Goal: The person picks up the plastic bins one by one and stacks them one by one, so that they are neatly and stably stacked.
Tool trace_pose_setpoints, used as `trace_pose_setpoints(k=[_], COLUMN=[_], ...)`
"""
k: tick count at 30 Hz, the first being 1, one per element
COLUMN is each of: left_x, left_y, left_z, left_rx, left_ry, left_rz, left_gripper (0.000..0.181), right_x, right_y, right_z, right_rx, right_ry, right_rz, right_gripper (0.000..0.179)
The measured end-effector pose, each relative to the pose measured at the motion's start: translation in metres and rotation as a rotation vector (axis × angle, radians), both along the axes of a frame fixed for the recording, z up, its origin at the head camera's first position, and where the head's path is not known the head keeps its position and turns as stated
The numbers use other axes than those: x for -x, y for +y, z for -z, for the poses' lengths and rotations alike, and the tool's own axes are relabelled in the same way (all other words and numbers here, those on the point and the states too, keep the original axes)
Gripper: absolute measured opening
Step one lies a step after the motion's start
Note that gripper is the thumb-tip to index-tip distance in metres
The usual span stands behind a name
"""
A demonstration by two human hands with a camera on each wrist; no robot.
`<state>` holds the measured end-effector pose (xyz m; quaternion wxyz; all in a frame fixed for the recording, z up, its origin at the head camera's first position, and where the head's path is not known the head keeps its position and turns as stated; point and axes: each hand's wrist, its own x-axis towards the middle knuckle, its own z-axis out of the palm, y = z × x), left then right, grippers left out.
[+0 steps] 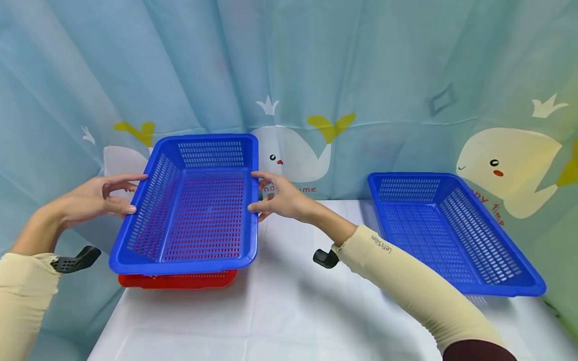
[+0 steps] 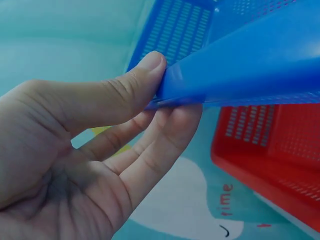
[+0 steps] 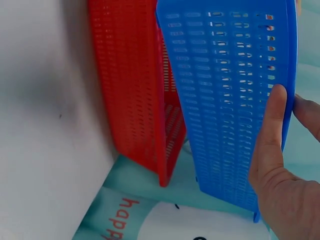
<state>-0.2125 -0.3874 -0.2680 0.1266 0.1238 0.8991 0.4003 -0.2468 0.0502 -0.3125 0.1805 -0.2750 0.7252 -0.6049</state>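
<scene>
A blue plastic basket (image 1: 209, 210) with slotted walls is held over a red basket (image 1: 180, 281) on the left of the table. My left hand (image 1: 88, 200) pinches its left rim, thumb on top and fingers beneath, as the left wrist view shows. On the opposite rim my right hand (image 1: 284, 198) has its thumb and fingers gripping the edge. The right wrist view shows the blue basket's outer wall (image 3: 225, 100) above the red basket's wall (image 3: 132, 85). Most of the red basket is hidden under the blue one in the head view.
Another blue basket (image 1: 415, 235) stands at the right of the white-covered table (image 1: 280, 311), partly behind the right forearm. A light blue curtain (image 1: 316, 60) with whale prints hangs right behind the table.
</scene>
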Motion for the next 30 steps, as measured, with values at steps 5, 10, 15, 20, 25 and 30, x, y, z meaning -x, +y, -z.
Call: trace_pose_setpoints(k=[5,10,15,20,25,30], left_x=[0.001,0.002,0.002,0.005,0.009,0.013], left_y=[-0.014,-0.025,-0.031,-0.032,-0.034,-0.038], left_z=[0.008,0.014,0.018,0.023,0.028,0.035], left_rx=[-0.011,-0.022,-0.018,-0.036,-0.055,-0.061], left_ry=[0.006,0.016,-0.005,-0.047,-0.052,-0.059], left_rz=[-0.012,-0.024,-0.038,-0.035,-0.026,-0.017], left_gripper=[0.076,0.075,0.076,0.077,0.078,0.077], right_x=[0.002,0.004,0.005,0.005,0.005,0.005], right_y=[-0.010,-0.019,-0.028,-0.032,-0.036,-0.040], right_z=[0.001,0.005,0.012,0.019,0.023,0.028], right_rx=[0.017,0.042,0.049,0.031,0.024,0.025], right_ry=[-0.020,-0.036,-0.045,-0.065,-0.077,-0.083], right_rz=[-0.008,-0.013,-0.009,0.010,0.035,0.051], right_gripper=[0.087,0.087,0.087,0.086,0.088,0.088])
